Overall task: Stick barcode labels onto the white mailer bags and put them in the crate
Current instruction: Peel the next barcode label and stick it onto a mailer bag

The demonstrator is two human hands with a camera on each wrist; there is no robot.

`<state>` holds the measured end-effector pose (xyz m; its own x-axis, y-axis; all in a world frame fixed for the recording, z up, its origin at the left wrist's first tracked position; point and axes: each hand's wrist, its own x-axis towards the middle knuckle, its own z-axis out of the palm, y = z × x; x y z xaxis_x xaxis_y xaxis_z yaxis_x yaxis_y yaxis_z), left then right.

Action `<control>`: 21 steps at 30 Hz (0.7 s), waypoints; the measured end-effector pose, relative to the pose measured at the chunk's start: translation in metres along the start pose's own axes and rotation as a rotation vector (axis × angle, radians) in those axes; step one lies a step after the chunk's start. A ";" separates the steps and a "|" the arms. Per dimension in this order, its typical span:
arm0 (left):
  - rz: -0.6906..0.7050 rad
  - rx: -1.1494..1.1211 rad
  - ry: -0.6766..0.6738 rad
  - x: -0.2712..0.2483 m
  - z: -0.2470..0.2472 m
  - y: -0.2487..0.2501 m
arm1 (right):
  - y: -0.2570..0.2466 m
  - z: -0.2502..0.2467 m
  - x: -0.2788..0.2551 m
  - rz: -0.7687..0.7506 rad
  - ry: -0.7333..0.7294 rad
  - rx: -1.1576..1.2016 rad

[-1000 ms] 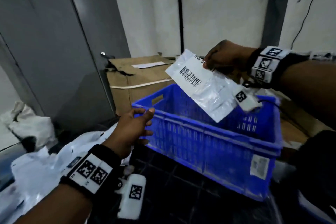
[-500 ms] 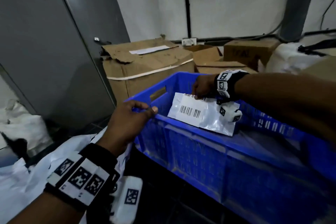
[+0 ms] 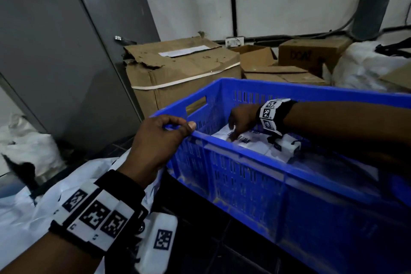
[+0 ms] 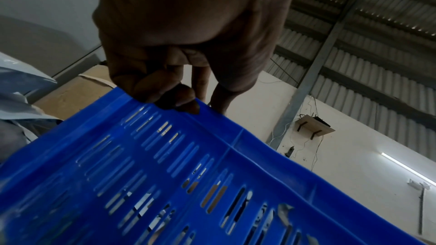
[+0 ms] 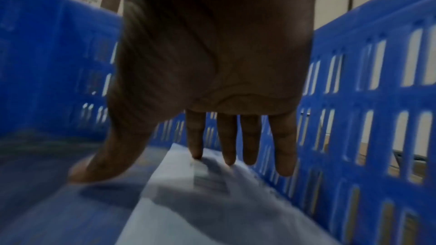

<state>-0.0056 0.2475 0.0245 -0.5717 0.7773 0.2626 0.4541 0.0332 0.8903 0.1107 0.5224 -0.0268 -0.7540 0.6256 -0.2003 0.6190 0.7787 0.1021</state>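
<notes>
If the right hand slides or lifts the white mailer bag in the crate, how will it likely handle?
The white mailer bag lies flat under the right hand in the blue crate, so it is probably thin and light. It would likely flop if lifted by an edge. Its film looks smooth, so it may slide easily.
</notes>
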 end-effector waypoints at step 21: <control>0.071 0.375 -0.170 -0.013 -0.021 0.032 | 0.001 -0.083 -0.067 0.024 -0.058 0.051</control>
<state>0.0023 0.2255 0.0572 -0.4234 0.8775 0.2254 0.7237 0.1779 0.6667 0.1438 0.4851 0.0673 -0.7257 0.6393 -0.2544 0.6483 0.7591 0.0581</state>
